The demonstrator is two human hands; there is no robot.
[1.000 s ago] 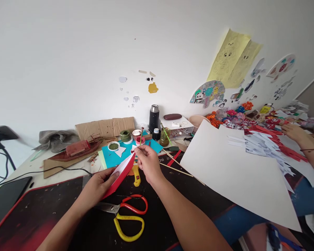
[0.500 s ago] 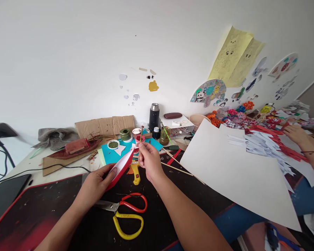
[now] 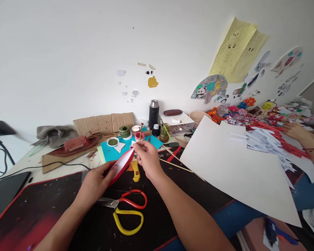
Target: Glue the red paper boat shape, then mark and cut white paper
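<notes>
My left hand grips a boat-shaped paper piece, white inside with a red outer side, thumb over its near rim. At the far tip of that piece, my right hand is closed in a pinch on a thin green paintbrush, its handle pointing up. The brush's lower end is hidden by the fingers and the paper. Behind the hands are an open jar of red paint and a jar of green paint. Below them lie scissors with red and yellow handles and a yellow glue gun.
A large white sheet covers the right side, with white and red paper strips on it. Bamboo sticks lie beside it. A co-worker's hand is at far right. A reddish boat model and black phone sit left.
My view has shifted slightly. The paper piece is tilted a little differently, and my right hand stays at its tip with the brush.
</notes>
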